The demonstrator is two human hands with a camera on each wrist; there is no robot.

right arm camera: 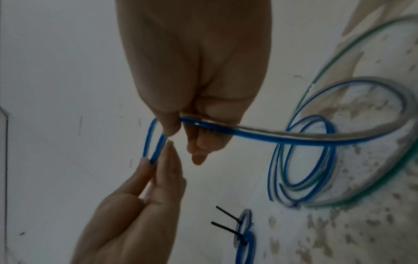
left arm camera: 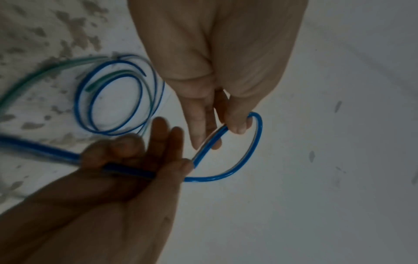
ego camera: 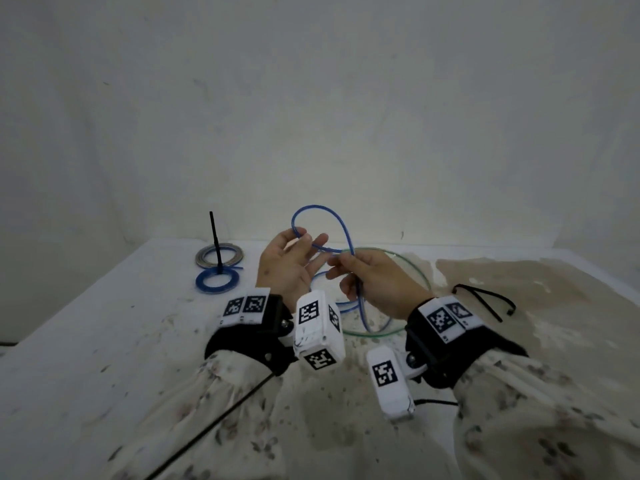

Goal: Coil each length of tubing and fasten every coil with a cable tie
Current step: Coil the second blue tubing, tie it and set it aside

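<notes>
A length of blue tubing is lifted off the white table, bent into a small loop above my hands. My left hand pinches one side of the loop between thumb and fingers; the left wrist view shows that pinch on the tubing. My right hand grips the crossing point, with the tubing running through its fingers. The rest of the blue tubing lies in loose rings on the table under my hands. A larger green tubing ring lies around those rings.
Two tied coils lie at the back left, a grey one and a blue one, with a black cable tie tail sticking up. Loose black cable ties lie to the right. A wall stands behind the table.
</notes>
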